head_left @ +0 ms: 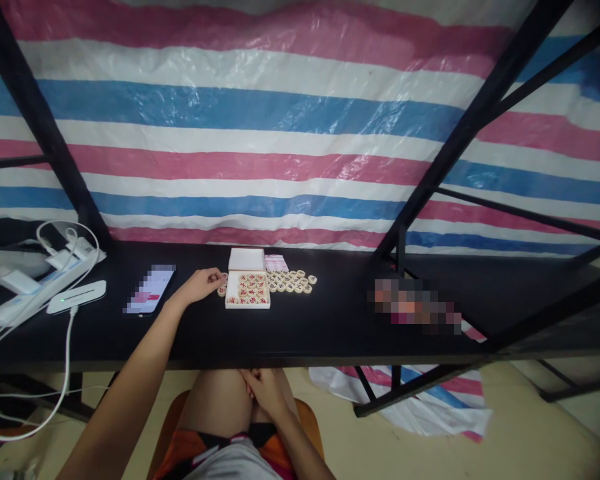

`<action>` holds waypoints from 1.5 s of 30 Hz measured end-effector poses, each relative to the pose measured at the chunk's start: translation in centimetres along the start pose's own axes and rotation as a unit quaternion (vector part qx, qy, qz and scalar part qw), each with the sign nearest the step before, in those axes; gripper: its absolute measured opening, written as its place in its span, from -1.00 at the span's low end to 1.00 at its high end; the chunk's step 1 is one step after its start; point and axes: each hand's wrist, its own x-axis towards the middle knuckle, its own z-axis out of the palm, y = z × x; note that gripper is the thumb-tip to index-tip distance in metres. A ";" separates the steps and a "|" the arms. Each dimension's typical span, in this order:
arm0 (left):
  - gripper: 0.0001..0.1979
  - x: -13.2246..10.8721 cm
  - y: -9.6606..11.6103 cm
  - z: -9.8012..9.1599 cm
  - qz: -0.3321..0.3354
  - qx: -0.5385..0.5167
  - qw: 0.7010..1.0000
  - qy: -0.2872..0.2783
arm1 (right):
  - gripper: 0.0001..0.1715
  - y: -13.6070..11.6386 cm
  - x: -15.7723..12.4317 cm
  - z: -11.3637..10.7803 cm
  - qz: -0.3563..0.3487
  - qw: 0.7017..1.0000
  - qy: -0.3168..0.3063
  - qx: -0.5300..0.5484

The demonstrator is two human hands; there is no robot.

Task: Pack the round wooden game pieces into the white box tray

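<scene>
My left hand (201, 285) reaches over the black table, its fingertips pinched on a Chinese chess piece (223, 291) at the left side of a small white box. Inside the open box (247, 304), round cream pieces with red characters (251, 285) lie in rows; the upper left part shows bare bottom. To the box's right, several pieces with dark characters (293, 281) lie together on the tabletop. My right hand (264, 389) rests on my lap below the table edge, fingers loosely stretched over my thigh and holding nothing visible.
On the black table (330, 333) a phone (153, 290) lies to the left. Farther left are a white router-like device (77, 297), a power strip (35, 287) and cables. A blurred-out item (415, 305) lies at right. Black metal bars (430, 180) and striped sheeting (260, 107) stand behind.
</scene>
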 end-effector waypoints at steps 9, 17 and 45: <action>-0.67 0.0 -0.1 0.1 0.000 -0.002 1.000 -0.002 | -0.54 0.7 -0.2 0.6 0.014 1.000 0.010 0.026; -0.67 0.1 -0.6 0.2 0.004 -0.011 1.000 0.006 | -0.56 0.7 0.0 -0.2 -0.033 0.997 0.039 -0.060; -0.72 0.4 -1.1 0.9 0.022 -0.010 1.000 -0.014 | -0.73 -15.3 9.1 -9.8 -0.352 0.883 0.067 -0.304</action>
